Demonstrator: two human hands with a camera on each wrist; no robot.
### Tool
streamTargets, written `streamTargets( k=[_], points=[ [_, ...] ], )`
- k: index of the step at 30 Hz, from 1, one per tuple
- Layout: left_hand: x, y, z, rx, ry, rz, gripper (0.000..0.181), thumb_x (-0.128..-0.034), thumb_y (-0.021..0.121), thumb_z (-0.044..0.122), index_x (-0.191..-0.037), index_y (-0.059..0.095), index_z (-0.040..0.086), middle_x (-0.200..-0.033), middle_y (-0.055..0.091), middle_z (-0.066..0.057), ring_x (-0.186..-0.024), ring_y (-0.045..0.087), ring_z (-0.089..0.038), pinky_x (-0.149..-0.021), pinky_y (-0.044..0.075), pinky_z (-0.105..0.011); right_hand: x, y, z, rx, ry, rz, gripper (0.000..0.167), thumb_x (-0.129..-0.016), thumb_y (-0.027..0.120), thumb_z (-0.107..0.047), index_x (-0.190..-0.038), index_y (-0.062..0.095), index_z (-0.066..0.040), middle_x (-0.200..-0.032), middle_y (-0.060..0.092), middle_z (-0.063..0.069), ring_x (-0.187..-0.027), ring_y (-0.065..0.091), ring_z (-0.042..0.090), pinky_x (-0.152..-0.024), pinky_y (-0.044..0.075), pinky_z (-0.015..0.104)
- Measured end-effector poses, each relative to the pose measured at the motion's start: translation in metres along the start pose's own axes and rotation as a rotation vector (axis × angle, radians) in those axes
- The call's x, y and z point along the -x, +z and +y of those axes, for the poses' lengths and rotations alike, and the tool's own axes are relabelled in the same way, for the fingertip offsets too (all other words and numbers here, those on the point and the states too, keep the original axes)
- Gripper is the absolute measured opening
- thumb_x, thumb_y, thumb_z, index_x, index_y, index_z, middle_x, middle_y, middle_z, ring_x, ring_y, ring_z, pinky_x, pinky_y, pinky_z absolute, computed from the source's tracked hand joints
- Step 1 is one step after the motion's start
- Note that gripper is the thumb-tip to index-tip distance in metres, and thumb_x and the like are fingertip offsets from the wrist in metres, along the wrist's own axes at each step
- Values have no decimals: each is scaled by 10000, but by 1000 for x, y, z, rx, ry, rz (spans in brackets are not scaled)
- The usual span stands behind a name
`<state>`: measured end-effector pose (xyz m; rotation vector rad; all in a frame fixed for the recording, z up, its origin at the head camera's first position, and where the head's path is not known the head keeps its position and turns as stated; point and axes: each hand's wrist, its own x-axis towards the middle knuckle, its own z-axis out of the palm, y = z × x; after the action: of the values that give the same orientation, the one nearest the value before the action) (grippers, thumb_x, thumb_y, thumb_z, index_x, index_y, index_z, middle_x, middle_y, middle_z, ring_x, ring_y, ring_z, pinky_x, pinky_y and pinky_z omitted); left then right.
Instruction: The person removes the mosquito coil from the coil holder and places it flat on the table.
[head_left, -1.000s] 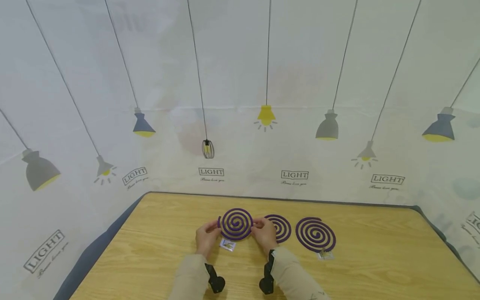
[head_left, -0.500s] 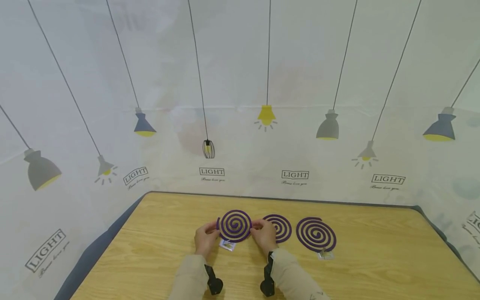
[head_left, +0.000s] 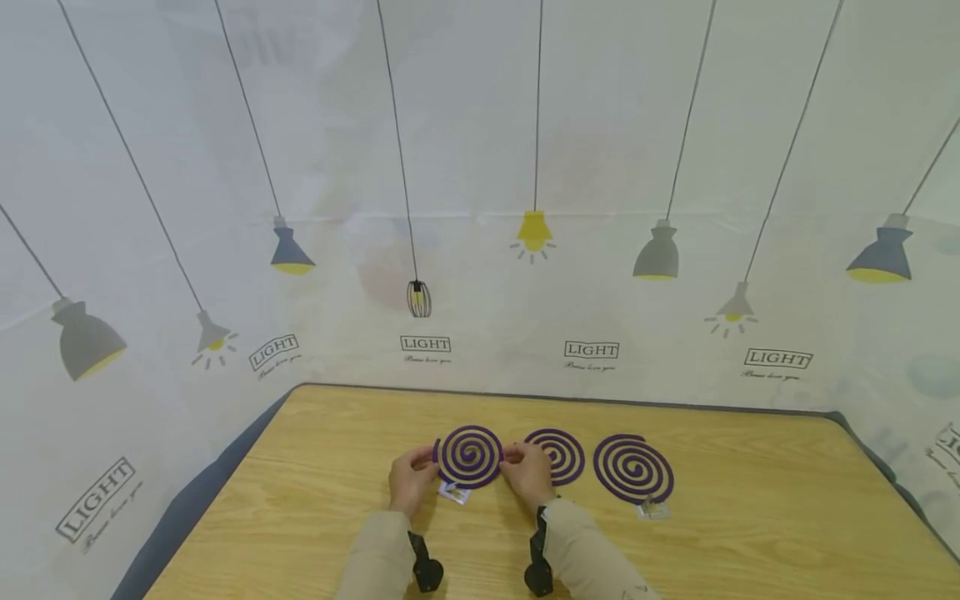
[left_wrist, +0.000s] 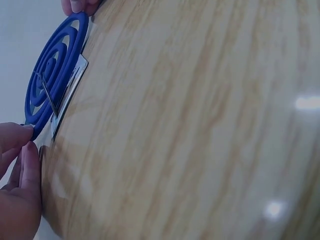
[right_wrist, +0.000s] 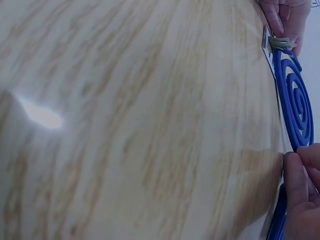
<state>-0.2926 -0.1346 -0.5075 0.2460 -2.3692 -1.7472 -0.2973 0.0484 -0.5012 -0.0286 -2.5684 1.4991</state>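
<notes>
A dark purple mosquito coil (head_left: 470, 457), blue in the wrist views, is held between both hands just above the table. My left hand (head_left: 411, 482) pinches its left rim between thumb and fingers. The opposite rim is pinched by my right hand (head_left: 527, 475). Beneath the coil's near edge sits a small silvery metal stand (head_left: 454, 492); in the left wrist view, a thin upright prong (left_wrist: 49, 95) rises from it toward the coil. Whether the prong touches the coil's middle cannot be told. A second coil (head_left: 566, 456) lies behind the right hand, partly covered by it.
Farther right on the wooden table (head_left: 750, 517) lies a third coil (head_left: 632, 469), with another small metal stand (head_left: 653, 507) at its near edge. A white printed curtain (head_left: 480, 167) with lamp drawings stands behind the table.
The held coil has come down and a little toward me, now overlapping more of the small stand. Both hands keep their pinch on its rim. The other coils have not moved.
</notes>
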Motion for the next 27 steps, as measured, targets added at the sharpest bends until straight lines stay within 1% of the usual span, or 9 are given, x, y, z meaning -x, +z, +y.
streamTargets(
  k=[4, 7, 11, 14, 22, 27],
  points=[
    [1, 0, 0, -9, 16, -1, 270, -737, 609, -59, -1003, 606, -102, -925, 622, -211, -806, 590, -236, -688, 498, -284, 0, 0, 0, 16, -13, -1, 173, -691, 678, 42, -862, 652, 52, -753, 639, 102, -696, 593, 199, -655, 492, 309],
    [1, 2, 0, -13, 17, 5, 268, -733, 610, -59, -999, 611, -96, -914, 625, -196, -797, 582, -218, -681, 494, -271, 0, 0, 0, 26, -12, 0, 174, -691, 677, 44, -863, 654, 48, -754, 639, 99, -695, 592, 196, -652, 493, 304],
    [2, 3, 1, -30, 24, 11, 262, -738, 610, -58, -998, 613, -93, -913, 626, -189, -807, 578, -227, -708, 486, -305, 0, -2, -1, 37, -20, -9, 168, -692, 673, 53, -860, 655, 50, -748, 633, 96, -689, 584, 191, -638, 488, 299],
    [3, 2, 2, -32, 25, 2, 269, -743, 605, -52, -1008, 606, -98, -923, 622, -195, -821, 574, -241, -725, 482, -333, 1, -2, -1, 48, -33, -15, 164, -690, 671, 57, -853, 655, 51, -734, 624, 87, -676, 571, 183, -621, 480, 291],
    [2, -1, -2, -13, 29, -15, 275, -736, 609, -50, -1005, 604, -105, -900, 623, -187, -801, 573, -219, -676, 481, -256, 3, 2, 1, 71, -62, 8, 163, -676, 663, 73, -837, 654, 53, -719, 623, 90, -665, 574, 191, -610, 484, 291],
    [2, -2, -2, 3, 28, -38, 290, -733, 602, -71, -1020, 589, -114, -897, 614, -193, -813, 571, -228, -690, 492, -269, 3, 2, 2, 74, -83, -4, 175, -675, 659, 77, -848, 648, 61, -732, 626, 100, -674, 579, 194, -609, 490, 282]
  ],
)
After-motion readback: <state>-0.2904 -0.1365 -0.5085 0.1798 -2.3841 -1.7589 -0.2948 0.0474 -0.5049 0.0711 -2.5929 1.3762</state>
